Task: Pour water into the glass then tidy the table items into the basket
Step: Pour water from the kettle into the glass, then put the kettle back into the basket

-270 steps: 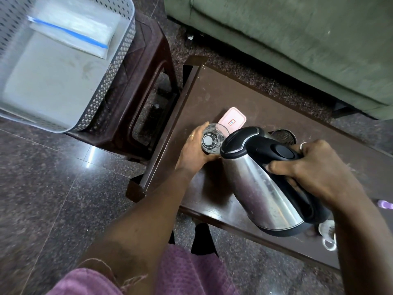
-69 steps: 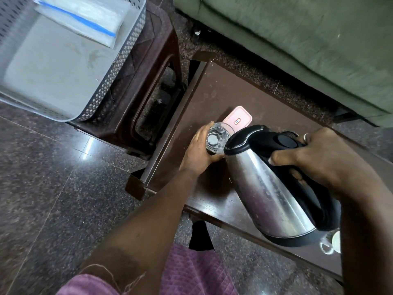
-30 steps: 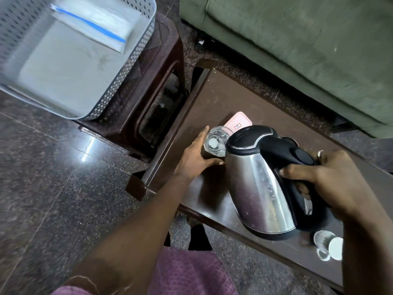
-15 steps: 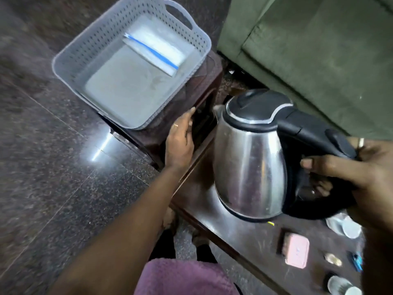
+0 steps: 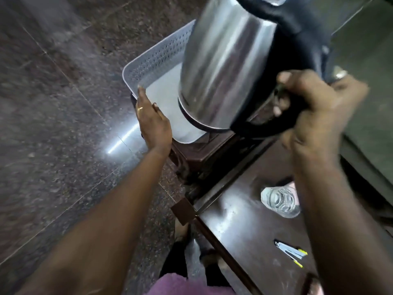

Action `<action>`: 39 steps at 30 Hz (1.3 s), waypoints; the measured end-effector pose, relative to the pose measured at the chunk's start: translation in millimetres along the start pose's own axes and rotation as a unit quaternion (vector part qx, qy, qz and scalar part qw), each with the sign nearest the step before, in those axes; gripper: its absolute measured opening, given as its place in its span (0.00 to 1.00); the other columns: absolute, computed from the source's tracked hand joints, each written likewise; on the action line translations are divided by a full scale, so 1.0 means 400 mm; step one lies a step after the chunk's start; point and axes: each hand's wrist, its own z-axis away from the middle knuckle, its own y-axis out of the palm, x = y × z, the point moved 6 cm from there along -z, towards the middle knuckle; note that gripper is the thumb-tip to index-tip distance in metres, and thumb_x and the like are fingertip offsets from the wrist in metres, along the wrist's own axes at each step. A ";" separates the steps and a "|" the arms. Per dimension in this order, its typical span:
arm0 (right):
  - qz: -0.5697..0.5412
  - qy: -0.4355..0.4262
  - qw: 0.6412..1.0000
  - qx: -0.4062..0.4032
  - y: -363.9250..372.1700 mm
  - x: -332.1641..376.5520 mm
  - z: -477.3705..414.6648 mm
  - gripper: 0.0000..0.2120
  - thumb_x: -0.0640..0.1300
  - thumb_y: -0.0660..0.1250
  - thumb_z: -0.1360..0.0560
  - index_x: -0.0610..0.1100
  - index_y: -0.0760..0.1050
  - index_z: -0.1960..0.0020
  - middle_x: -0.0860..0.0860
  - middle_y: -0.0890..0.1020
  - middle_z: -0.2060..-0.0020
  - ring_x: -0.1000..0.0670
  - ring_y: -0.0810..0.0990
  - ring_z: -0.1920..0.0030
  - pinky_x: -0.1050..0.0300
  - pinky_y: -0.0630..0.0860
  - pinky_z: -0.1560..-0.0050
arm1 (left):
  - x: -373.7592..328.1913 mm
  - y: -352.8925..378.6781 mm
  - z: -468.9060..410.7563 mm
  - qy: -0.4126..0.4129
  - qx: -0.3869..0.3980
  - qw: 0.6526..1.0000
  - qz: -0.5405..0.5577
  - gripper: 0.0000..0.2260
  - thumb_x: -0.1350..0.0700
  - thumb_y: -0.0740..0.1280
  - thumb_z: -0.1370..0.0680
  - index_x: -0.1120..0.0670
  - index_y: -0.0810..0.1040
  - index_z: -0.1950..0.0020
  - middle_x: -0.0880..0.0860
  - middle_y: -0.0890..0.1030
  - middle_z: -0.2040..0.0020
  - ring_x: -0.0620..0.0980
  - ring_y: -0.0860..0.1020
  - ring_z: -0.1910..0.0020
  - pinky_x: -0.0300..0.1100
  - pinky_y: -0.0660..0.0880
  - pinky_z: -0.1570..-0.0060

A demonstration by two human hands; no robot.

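My right hand grips the black handle of the steel kettle, which hangs in the air over the grey perforated basket. The kettle hides most of the basket's inside. My left hand lies flat along the basket's near rim, fingers extended. The glass, filled with water, stands on the dark wooden table beside my right forearm.
The basket rests on a brown plastic stool left of the table. A small tool with yellow tips lies on the table near its front. A green sofa fills the right side. Polished stone floor lies to the left.
My right hand has lifted the kettle off the table and carried it left over the basket. My left hand left the glass and moved onto the basket's rim. The view swung left.
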 end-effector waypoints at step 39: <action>0.445 0.091 0.877 -0.155 -0.313 -0.298 0.184 0.11 0.41 0.69 0.31 0.41 0.78 0.49 0.44 0.80 0.51 0.43 0.78 0.48 0.50 0.73 0.44 | -0.147 0.158 0.506 0.136 0.154 0.966 0.157 0.22 0.65 0.51 0.21 0.61 0.52 0.27 0.56 0.57 0.28 0.50 0.54 0.27 0.36 0.47 0.27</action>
